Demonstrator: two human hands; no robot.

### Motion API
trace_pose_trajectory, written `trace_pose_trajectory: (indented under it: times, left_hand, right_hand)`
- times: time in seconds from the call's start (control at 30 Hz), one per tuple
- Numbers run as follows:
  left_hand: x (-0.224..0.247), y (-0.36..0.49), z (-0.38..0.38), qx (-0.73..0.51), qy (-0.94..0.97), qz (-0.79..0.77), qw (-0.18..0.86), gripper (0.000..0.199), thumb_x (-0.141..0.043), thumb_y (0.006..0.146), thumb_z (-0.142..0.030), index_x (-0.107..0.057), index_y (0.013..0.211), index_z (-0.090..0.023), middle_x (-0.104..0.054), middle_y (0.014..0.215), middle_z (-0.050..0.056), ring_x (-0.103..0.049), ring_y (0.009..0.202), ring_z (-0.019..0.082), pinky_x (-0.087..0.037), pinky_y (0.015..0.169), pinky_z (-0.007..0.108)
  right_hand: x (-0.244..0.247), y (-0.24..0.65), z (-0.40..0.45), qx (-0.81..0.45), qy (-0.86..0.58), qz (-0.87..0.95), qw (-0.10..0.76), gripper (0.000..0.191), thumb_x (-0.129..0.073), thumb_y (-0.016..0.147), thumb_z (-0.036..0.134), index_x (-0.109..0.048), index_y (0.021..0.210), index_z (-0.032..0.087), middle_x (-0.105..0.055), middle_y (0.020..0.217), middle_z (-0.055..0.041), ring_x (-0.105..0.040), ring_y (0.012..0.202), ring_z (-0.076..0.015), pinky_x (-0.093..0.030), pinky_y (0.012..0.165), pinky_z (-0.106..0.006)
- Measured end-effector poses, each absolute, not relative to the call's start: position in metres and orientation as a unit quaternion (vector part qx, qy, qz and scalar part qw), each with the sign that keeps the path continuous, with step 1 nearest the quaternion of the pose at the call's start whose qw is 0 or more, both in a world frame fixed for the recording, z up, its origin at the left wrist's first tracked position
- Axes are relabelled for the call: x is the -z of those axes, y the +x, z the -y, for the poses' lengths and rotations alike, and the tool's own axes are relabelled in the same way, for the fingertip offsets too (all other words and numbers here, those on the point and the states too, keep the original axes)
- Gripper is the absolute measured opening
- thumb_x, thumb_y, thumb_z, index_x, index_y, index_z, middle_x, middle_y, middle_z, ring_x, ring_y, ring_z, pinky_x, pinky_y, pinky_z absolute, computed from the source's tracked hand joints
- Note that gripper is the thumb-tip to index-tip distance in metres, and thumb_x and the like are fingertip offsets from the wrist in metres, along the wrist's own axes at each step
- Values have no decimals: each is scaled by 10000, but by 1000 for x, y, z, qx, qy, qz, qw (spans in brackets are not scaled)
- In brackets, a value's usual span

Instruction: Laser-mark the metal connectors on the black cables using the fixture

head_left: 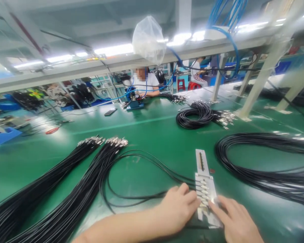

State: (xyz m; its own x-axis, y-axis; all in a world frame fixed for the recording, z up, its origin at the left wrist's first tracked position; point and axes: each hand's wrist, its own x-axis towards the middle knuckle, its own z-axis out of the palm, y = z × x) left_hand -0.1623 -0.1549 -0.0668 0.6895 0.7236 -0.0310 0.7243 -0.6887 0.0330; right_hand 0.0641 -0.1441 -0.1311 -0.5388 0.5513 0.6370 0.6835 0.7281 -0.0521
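A white metal fixture point(211, 185) lies on the green table, with several silver cable connectors point(204, 192) set side by side in its slots. My left hand point(179, 206) is at its left side, fingers curled and pressed together around a black cable point(154, 195) near the connector end. The fingers partly hide that grip. On the fixture's right side, my right hand point(236, 216) rests with its fingers stretched and apart, one fingertip touching by the lower connectors. Several thin black cables loop leftward from the fixture.
Two long cable bundles point(91, 172) with silver ends lie at left. Coiled cables point(192, 116) and a larger loop point(223, 145) lie at right. Behind are a phone point(110, 111), a blue bench machine point(135, 104) and a seated person point(152, 82). White posts point(255, 84) rise at right.
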Motion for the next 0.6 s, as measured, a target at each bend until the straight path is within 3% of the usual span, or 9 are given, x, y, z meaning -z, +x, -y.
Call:
trace_pose_trajectory:
  times: [0.2, 0.4, 0.6]
  left_hand:
    - [60, -158, 160, 20, 906, -423, 14, 300, -451, 842, -236, -438, 1140, -202, -501, 1053, 65, -408, 939, 222, -368, 735, 356]
    - [58, -165, 168, 42, 906, -419, 34, 247, -494, 861, -394, -500, 952, -164, -529, 933, 49, -463, 859, 213, -413, 718, 336]
    - [58, -165, 174, 73, 911, -394, 100, 74, -437, 887, -205, -491, 856, -166, -553, 881, 33, -519, 797, 178, -436, 683, 283]
  right_hand:
    - [128, 55, 149, 73, -393, 864, 306, 398, -367, 770, 8, -649, 973, 202, -570, 1000, -97, -525, 875, -216, -426, 738, -363]
    - [130, 58, 156, 18, -450, 822, 348, 350, -398, 742, 9, -643, 928, 175, -515, 1080, -98, -537, 840, -182, -460, 753, -349]
    - [125, 57, 161, -4, -475, 793, 381, 344, -401, 732, 1, -631, 909, 185, -534, 1021, -81, -559, 831, -174, -480, 736, -326]
